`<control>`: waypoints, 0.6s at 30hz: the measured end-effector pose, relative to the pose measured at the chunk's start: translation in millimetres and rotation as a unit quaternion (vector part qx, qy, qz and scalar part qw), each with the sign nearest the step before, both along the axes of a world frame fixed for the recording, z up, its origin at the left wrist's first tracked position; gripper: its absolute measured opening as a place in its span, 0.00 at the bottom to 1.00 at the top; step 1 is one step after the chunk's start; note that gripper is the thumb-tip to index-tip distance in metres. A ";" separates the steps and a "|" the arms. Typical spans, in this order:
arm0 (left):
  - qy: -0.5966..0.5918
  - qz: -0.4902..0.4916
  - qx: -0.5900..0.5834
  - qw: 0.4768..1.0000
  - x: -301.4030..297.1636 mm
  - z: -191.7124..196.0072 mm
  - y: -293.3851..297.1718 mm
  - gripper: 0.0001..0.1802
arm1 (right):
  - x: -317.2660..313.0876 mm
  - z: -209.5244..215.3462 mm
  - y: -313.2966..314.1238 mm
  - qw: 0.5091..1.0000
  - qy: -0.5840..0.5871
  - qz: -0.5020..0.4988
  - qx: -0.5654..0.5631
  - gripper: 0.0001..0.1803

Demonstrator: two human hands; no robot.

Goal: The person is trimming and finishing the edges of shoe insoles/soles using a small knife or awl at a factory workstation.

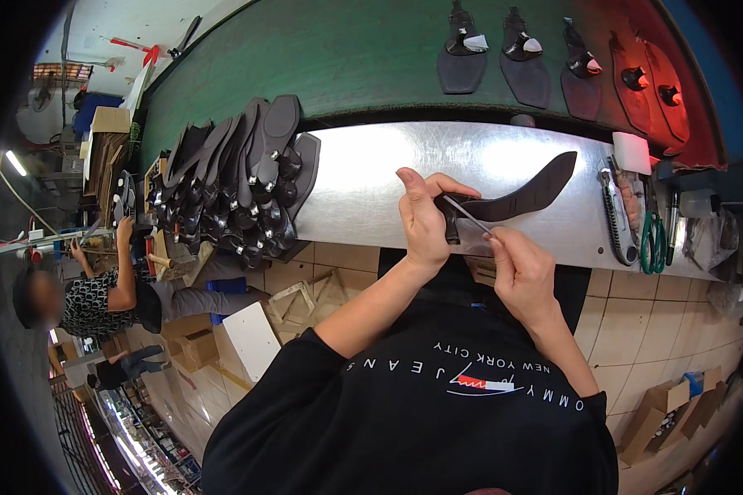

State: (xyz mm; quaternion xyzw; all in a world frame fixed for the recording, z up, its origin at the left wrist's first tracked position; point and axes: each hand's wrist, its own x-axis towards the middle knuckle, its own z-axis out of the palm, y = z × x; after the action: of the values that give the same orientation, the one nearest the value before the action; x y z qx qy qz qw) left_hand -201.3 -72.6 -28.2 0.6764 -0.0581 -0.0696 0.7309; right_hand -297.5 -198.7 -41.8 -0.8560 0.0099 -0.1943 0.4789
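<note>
A dark sandal (530, 195) is held over the metal bench by my left hand (425, 219), its sole turned to the side and the toe pointing up to the right. The fingers of that hand wrap round the heel end, and its thumb sticks up. My right hand (522, 268) pinches a thin grey rod-like tool (469, 216) between thumb and fingers. The tool's far end reaches the heel end of the sandal, by my left fingers. Exactly where its tip touches is hidden.
A heap of black sandals (281, 120) covers the left of the metal bench (363, 157). Several sandals lie on the green belt (347, 58) behind. A utility knife (617, 216), green-handled scissors (654, 241) and a white roll (631, 153) are at right. Another person (99, 289) works at far left.
</note>
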 end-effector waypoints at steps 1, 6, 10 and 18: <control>0.020 -0.008 -0.006 1.000 0.5 3.1 -0.1 0.51 | -0.2 -0.9 -0.7 1.000 -0.008 0.021 -0.003 0.04; 0.081 -0.002 -0.039 0.996 6.3 3.1 2.7 0.52 | -0.5 12.6 2.3 0.996 0.020 0.070 0.046 0.02; 0.227 -0.017 -0.154 0.962 14.7 -4.3 3.2 0.42 | -8.2 21.9 11.3 0.987 -0.029 0.152 0.031 0.03; 0.493 -0.065 -0.446 0.744 8.8 -4.2 -5.0 0.32 | 1.3 24.1 -1.1 1.000 0.024 -0.010 0.001 0.01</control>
State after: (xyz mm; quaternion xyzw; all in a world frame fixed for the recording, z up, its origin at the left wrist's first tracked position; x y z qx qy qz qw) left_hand -192.5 -77.7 -32.4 0.1394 0.2420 -0.4064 0.8700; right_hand -296.2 -199.8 -17.8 -0.8599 0.0301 -0.1783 0.4774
